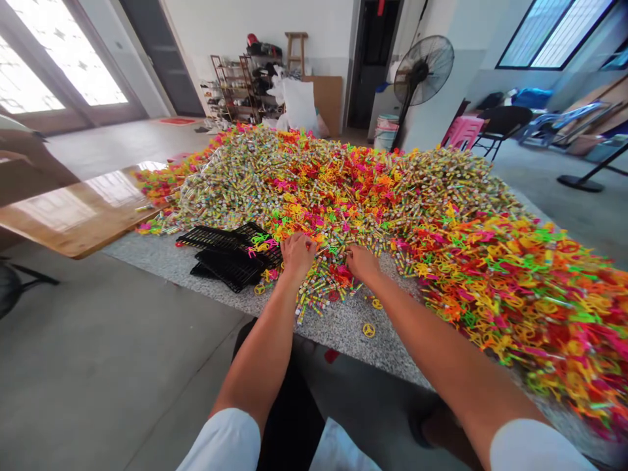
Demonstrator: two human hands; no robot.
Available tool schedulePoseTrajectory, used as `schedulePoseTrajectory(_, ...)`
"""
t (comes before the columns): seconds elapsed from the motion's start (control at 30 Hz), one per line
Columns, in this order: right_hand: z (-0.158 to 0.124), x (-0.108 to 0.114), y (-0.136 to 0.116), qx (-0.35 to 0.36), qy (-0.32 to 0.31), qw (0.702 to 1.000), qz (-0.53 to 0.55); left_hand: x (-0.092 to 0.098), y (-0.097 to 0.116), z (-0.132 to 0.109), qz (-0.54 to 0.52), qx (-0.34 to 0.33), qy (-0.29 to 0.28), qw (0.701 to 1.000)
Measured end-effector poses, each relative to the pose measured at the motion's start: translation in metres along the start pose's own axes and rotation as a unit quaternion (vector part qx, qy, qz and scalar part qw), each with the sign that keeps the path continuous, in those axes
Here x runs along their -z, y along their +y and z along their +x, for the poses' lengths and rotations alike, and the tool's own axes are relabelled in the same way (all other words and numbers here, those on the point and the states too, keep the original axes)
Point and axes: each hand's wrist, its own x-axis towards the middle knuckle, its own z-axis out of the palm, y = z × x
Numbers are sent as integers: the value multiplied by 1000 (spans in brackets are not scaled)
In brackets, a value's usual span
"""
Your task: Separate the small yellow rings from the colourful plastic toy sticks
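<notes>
We stretch our 2 bare arms [265,340] forward, left hand [297,255] and right hand [363,263] near each other but apart, both curled, backs upward.

Your head camera is looking forward and down, facing your left hand [297,254] and right hand [362,263] from close above, and reaching the white back wall [235,23].

No lettering, number, brand or sign can be read. Any print on the small, slim, yellow-and-white cylindrical tubes [230,176] heaped on the speckled grey stone tabletop [343,327], or on the pale, pink-banded bucket [386,132], is too small to tell.
</notes>
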Motion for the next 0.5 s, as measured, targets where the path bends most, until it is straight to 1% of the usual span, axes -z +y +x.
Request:
schedulePoseTrajectory(0.1, 11, -1, -10, 10, -36, 998, -50, 1, -3, 3, -31, -12, 10, 999)
schedulePoseTrajectory(0.23, 16, -1, -15, 29, -63, 993, -98, -12, -3, 0, -19, 21, -27, 999)
schedulePoseTrajectory(0.3, 16, 0, -15, 41, -69, 991, -104, -19, -2, -3, -2, 34, -31, 999)
schedulePoseTrajectory(0.4, 13, 1, -11, 53, -54, 992, -99, -22, -2, -3, 2, 30, -36, 999)
schedulePoseTrajectory(0.5, 5, 0, -1, 54, -3, 996, -67, -19, -5, 1, 0, 11, -50, 999)
